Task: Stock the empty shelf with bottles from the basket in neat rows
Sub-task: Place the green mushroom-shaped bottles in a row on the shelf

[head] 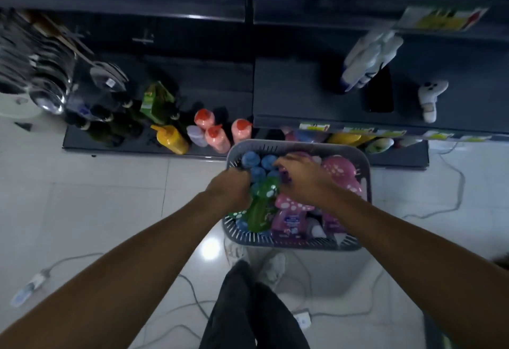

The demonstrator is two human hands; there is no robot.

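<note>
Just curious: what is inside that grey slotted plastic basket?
The grey slotted plastic basket holds blue-capped bottles, a green bottle and pink bottles; both hands cover others.
</note>
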